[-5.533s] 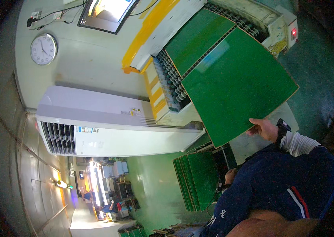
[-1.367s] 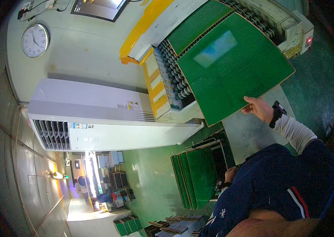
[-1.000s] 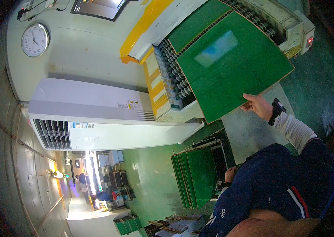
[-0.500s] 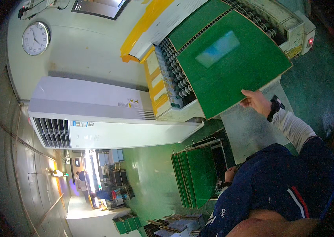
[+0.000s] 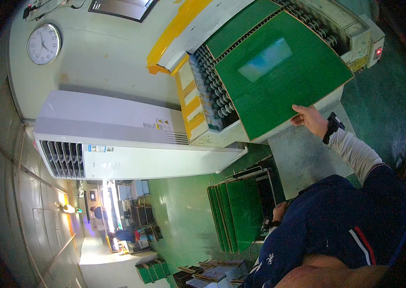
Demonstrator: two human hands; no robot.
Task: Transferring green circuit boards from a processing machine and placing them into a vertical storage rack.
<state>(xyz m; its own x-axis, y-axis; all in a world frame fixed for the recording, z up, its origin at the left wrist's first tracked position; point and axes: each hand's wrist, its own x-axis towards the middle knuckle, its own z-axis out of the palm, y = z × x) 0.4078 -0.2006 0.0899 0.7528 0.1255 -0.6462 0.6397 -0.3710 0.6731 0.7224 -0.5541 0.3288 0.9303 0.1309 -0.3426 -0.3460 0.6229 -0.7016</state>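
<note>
A large green panel with a thin brown edge lies on the rollers of a conveyor. My right hand, with a black watch on the wrist, is closed at the panel's near edge. Its thumb lies over the edge, while the other fingers are at or below it. My left hand is lower down, beside a rack of several upright green panels. My dark blue shirt hides part of that hand, and its fingers cannot be made out.
Another green panel lies further along the rollers. A tall white air conditioner stands left of the conveyor. A grey plate lies below my right hand. Further off are stacked panels and people at lit work areas.
The large green panel has shifted slightly away from me on the rollers, and my right hand has moved with its edge. My left hand has barely moved.
</note>
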